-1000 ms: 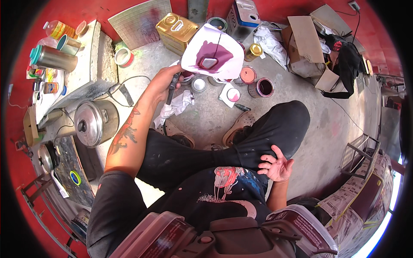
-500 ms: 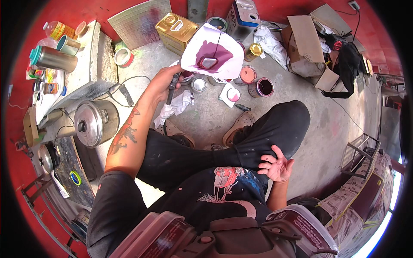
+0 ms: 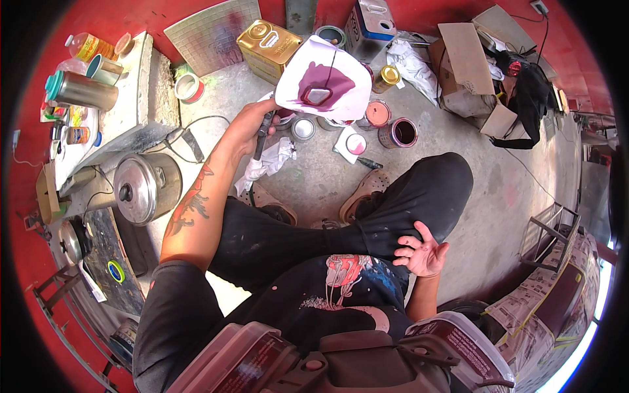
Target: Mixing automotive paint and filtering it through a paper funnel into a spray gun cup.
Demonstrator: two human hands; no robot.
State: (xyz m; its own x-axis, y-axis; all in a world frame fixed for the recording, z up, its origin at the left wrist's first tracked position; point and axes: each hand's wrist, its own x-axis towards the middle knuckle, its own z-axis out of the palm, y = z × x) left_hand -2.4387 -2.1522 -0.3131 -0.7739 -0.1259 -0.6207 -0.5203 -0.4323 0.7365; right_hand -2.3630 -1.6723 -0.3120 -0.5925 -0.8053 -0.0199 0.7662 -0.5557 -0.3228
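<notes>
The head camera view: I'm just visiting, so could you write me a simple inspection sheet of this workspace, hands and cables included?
Surface: grey floor, with blotchy marks.
Things in use: white holder with dark red paint inside, material unclear; dark handle at its lower left; open paint tin nearby.
Clutter: torn cardboard box and black bag at right; crumpled white rag below the left hand.
Hands: left closed on the handle; right hand empty, palm up, fingers loosely spread, near the bent right leg.
Cables: dark cable on the floor by the bench.
Surroundings: red wall; lidded metal pot at left.
</notes>
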